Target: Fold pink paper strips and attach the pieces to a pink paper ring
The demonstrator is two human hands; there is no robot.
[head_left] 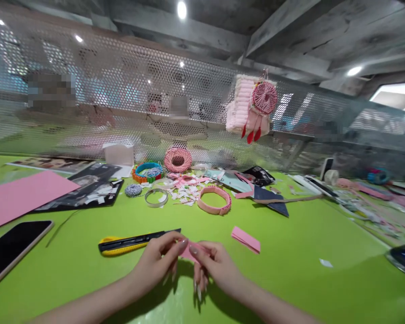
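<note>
Evidently, your left hand point(157, 258) and right hand point(221, 265) both pinch the pink paper point(188, 253) just above the desk point(290, 252); it should handle light and crease easily, so grip gently near its edges.

Bright ceiling lamps point(182, 10) (edges blurry).

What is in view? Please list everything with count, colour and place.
Table: one, green, foreground
Phone: one, black, left edge
Large sheet: one, pink, left
Cutter: one, yellow and black, left of centre
Folded paper: one, pink, right of centre
Scraps: many, mostly white, centre
Yarn ball: one, grey, left of scraps
Rings: several, pink and other colours, centre
Dreamcatcher: one, pink, upper right
Mesh partition: one, grey, behind table
Ceiling lights: several, white, overhead
Blurred craft items: several, mixed colours, right
Hands: two, bare, holding pink paper
</note>
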